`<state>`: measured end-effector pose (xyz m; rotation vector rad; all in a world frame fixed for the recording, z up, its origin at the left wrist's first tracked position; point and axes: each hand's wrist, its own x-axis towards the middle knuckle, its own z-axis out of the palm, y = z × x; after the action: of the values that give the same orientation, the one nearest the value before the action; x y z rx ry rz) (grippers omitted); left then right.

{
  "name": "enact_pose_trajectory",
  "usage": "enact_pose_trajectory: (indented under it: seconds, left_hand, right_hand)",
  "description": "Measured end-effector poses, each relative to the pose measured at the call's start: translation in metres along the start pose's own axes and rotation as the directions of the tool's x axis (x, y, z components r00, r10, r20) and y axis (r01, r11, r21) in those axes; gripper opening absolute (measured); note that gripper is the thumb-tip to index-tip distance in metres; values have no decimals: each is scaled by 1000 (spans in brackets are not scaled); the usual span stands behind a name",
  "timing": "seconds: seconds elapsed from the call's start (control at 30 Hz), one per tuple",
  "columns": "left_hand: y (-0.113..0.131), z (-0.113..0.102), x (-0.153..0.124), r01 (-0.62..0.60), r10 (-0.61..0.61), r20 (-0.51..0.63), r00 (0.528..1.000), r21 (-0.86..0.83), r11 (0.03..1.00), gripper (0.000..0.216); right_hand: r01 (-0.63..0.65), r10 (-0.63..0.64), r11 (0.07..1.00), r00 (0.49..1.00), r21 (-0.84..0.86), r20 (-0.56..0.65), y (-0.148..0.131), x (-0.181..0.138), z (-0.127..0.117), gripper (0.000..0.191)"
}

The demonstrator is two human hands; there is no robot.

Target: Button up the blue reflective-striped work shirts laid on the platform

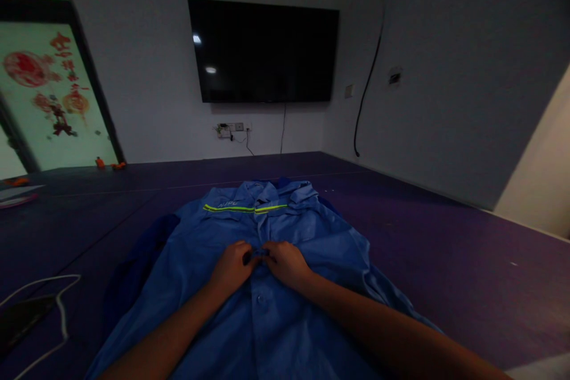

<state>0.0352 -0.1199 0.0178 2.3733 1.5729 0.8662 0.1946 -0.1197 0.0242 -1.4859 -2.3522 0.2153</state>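
A blue work shirt with a yellow-green reflective stripe across the chest lies flat, front side up, on a dark purple floor mat, its collar pointing away from me. My left hand and my right hand meet at the shirt's front placket, at mid-chest. Both have their fingers curled and pinch the fabric where the two front edges join. A button shows on the placket just below my hands.
A dark phone with a white cable lies on the mat at the left. A black TV hangs on the far wall above a socket strip. A decorated glass door stands at the far left.
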Motion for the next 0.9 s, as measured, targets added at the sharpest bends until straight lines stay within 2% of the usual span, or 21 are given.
enact_pose_trajectory:
  seconds: [0.57,0.9]
  left_hand:
    - [-3,2,0,-26,27,44,999,-27,999,25]
    - [-1,1,-1,-24,26,47,999,-40,999,27]
  right_hand:
    - [77,-77,997,997,-2,-5,1,0,-1,29]
    - [45,-45,999,999,-3,18,0,0,-2,29]
